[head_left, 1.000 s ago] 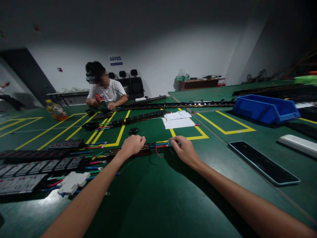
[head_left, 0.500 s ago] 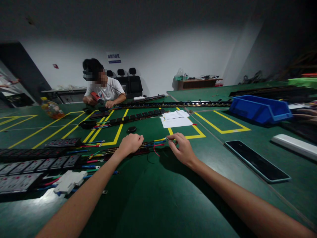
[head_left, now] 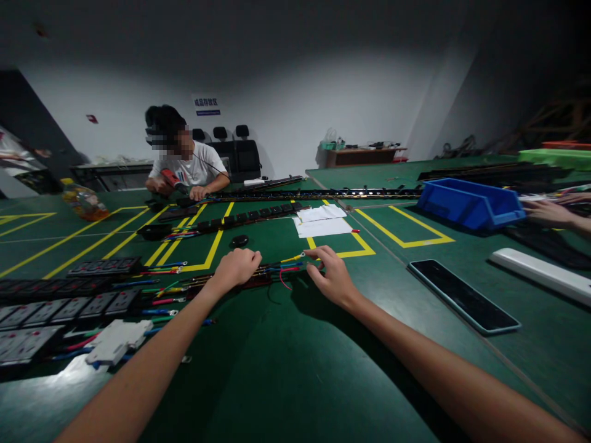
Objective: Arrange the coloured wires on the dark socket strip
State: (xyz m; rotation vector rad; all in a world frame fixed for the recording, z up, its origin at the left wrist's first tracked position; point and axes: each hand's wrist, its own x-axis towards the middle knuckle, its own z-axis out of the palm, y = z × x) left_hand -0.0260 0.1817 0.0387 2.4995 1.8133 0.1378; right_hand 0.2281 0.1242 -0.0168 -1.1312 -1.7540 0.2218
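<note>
My left hand point(head_left: 236, 268) is closed over a bundle of thin wires point(head_left: 265, 273) lying on the green table, its fingertips hidden from view. Out of the bundle to the right come blue and red wire ends and a yellow wire point(head_left: 290, 258) tipped with a ring terminal point(head_left: 303, 254). My right hand point(head_left: 331, 277) is just beside that terminal, thumb and forefinger apart; whether the forefinger touches it, I cannot tell. Left of my left arm lie rows of socket strips point(head_left: 92, 304) with coloured leads and ring terminals, and a white plastic part point(head_left: 119, 340).
A round black object point(head_left: 239, 240) and white papers point(head_left: 323, 221) lie beyond my hands. To the right are a phone point(head_left: 462, 295), a white bar point(head_left: 545, 275) and a blue bin point(head_left: 468, 203). Across the table a person point(head_left: 189, 169) holds a red tool; another person's hand point(head_left: 549, 212) is beside the bin.
The view has shifted slightly, so most things sit further left. My right thumb has parted a little from the forefinger by the yellow wire's terminal. Another person's hand shows more at right.
</note>
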